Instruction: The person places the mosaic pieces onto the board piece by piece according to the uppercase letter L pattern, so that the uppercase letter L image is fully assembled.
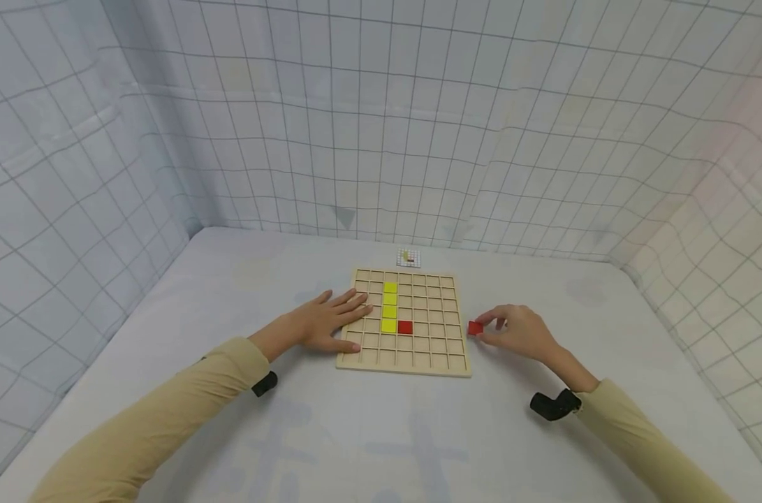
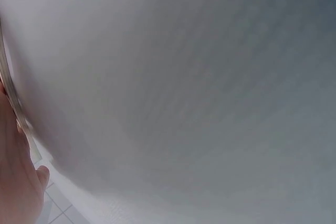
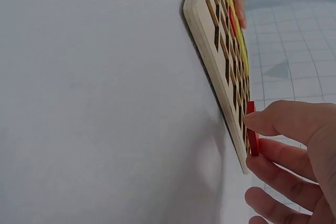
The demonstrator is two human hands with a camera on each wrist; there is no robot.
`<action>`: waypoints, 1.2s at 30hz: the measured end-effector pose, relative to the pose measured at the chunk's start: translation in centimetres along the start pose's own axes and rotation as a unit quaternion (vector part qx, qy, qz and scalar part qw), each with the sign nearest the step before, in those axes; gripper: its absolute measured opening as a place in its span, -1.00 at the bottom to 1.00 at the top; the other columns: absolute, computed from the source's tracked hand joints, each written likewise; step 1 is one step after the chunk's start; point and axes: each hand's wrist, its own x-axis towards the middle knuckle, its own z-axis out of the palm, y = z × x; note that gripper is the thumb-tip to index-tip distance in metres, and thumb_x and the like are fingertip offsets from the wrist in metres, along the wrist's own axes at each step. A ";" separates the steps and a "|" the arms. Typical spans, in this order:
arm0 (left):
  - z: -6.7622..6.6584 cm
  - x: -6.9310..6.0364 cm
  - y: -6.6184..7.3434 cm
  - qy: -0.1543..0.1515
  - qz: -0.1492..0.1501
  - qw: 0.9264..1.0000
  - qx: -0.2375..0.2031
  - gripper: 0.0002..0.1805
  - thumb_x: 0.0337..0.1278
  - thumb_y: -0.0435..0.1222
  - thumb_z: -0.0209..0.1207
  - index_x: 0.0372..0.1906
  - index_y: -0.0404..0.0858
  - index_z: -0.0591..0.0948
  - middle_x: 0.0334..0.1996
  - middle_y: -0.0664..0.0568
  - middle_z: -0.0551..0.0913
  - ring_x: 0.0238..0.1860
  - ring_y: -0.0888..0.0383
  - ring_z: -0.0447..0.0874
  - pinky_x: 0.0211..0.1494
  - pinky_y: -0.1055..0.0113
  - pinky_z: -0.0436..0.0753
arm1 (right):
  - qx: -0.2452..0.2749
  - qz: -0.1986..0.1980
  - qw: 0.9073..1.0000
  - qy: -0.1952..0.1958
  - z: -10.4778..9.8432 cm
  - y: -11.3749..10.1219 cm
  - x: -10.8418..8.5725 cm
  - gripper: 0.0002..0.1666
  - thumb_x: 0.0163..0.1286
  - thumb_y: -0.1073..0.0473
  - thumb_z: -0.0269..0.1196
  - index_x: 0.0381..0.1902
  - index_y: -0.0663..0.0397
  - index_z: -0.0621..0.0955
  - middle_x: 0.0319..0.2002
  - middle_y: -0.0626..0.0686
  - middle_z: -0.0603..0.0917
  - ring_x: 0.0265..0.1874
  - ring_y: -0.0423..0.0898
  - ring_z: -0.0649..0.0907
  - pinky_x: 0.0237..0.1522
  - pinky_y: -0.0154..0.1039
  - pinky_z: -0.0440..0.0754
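Observation:
A wooden grid board (image 1: 421, 363) lies flat on the table, divided into small square cells. Yellow square tiles (image 1: 390, 311) form a column in it, and a red tile (image 1: 405, 327) sits beside the lowest one. My left hand (image 1: 330, 321) rests with spread fingers on the board's left side; the left wrist view catches just part of that hand (image 2: 20, 177) at its edge. Between thumb and fingers, my right hand (image 1: 517, 331) pinches another red tile (image 1: 475, 327) just off the board's right edge. In the right wrist view this tile (image 3: 253, 129) stands edge-on.
Behind the board lies a small card (image 1: 408, 258) printed with a grid and coloured squares. The white table (image 1: 305, 433) is enclosed by pale sheets with a dark grid pattern (image 1: 381, 126). Black wrist devices (image 1: 555, 404) sit at both cuffs.

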 end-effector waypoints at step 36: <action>0.2 -0.4 0.7 0.002 0.007 1.000 -0.011 -0.07 0.22 0.37 -0.16 0.55 0.04 -0.11 0.57 0.06 -0.23 0.57 0.00 -0.35 0.51 -0.21 -0.14 | 0.030 -0.122 0.992 -0.025 4.0 -5.1 3.9 -0.75 0.11 0.05 0.45 -0.25 0.00 0.77 -0.34 -0.11 0.77 -0.39 -0.21 0.50 -0.35 -0.37 0.44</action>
